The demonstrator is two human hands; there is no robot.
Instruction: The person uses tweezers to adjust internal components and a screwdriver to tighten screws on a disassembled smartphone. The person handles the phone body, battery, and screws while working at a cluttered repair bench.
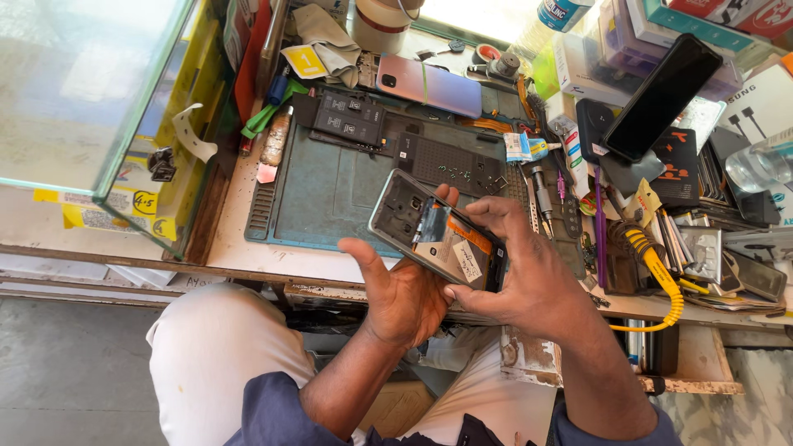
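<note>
You hold the phone (435,234) in both hands just above the bench's near edge, in front of the mat (330,194). Your left hand (402,296) cradles it from below, palm under the lower half and thumb up along its near long side, so that hand is closed on the phone. Your right hand (519,268) grips the lower right end, fingers curled over the top edge and thumb pressed against the near corner; it too is closed on the phone. The phone's long axis runs from upper left, toward the mat, down to lower right, toward your right hand, and it is tilted with its open back facing you. The right hand is nearer the end with the orange flex strip; the left hand carries the weight. The phone looks stripped: back cover off, silver frame, dark camera cutout at the far end, a grey battery with a white label in the middle. On the mat's far edge lie a battery (347,117) and a back cover (428,84), well apart from your hands.
</note>
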